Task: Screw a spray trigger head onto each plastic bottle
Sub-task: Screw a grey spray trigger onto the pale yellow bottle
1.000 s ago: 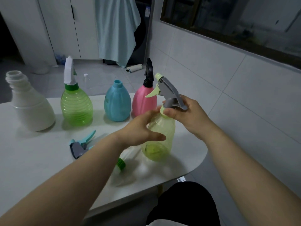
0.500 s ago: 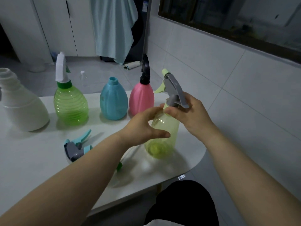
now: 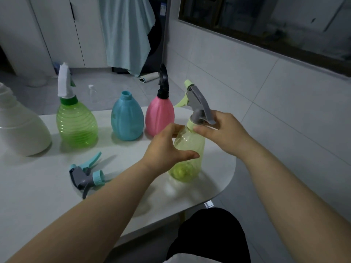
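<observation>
- Right now the step in hand looks like tightening the grey trigger head (image 3: 197, 103) onto the yellow bottle (image 3: 188, 150), which stands upright on the white table (image 3: 34, 196) near its right-hand rounded edge
- left hand (image 3: 167, 147) is wrapped round the yellow bottle's shoulder, thumb across the front and fingers behind, closed firmly on it to keep it from turning
- right hand (image 3: 224, 133) is pinched at the collar where head meets neck, thumb and fingertips closed on the base of the trigger head
- whether the thread is fully home I cannot tell; the collar is hidden by the fingers
- next move, I judge, calls for another twist of the collar while the left hand braces, then a check that the head sits straight
- yellow bottle is clear and pale, with something yellow-green at its bottom
- left of the yellow bottle and further back: pink bottle (image 3: 160, 118) and green bottle (image 3: 77, 124), both already capped, with the blue bottle (image 3: 126, 120) between them and the white bottle (image 3: 20, 130) at the far left, both open-necked
- a loose blue-and-grey trigger head (image 3: 86, 174) lies on its side left of the yellow bottle, likely for the blue one
</observation>
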### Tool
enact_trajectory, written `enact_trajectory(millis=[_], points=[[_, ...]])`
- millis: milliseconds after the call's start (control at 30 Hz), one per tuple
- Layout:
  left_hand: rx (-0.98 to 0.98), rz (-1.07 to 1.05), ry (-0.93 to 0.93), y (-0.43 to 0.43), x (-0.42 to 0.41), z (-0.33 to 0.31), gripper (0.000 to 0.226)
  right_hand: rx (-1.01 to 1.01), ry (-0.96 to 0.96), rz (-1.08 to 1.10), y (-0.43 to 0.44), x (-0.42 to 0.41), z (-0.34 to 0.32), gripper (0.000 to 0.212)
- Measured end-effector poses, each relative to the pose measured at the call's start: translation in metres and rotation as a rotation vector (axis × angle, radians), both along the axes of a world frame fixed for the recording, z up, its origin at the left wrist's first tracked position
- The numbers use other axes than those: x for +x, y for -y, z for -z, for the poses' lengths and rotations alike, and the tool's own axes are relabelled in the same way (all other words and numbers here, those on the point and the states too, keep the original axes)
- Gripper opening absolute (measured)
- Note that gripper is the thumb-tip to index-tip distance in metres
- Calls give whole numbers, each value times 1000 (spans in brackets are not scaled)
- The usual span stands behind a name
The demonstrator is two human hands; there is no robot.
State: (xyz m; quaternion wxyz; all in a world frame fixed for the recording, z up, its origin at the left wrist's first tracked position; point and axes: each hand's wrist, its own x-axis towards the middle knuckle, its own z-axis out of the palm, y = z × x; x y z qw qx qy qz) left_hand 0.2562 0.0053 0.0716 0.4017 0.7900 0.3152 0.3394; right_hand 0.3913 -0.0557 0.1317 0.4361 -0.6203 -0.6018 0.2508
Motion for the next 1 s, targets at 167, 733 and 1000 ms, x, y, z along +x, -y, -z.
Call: enact_trajectory(millis=[167,733,1000], points=[[7,-6,-3,1,1,-1,70,110,-13,161,-4,-9,11,25],[-19,0,-2,0,2,0,69,147,-32,109,-9,-6,4,28],[-38,23,16,-1,2,0,69,1,-195,-133,-3,5,0,24]])
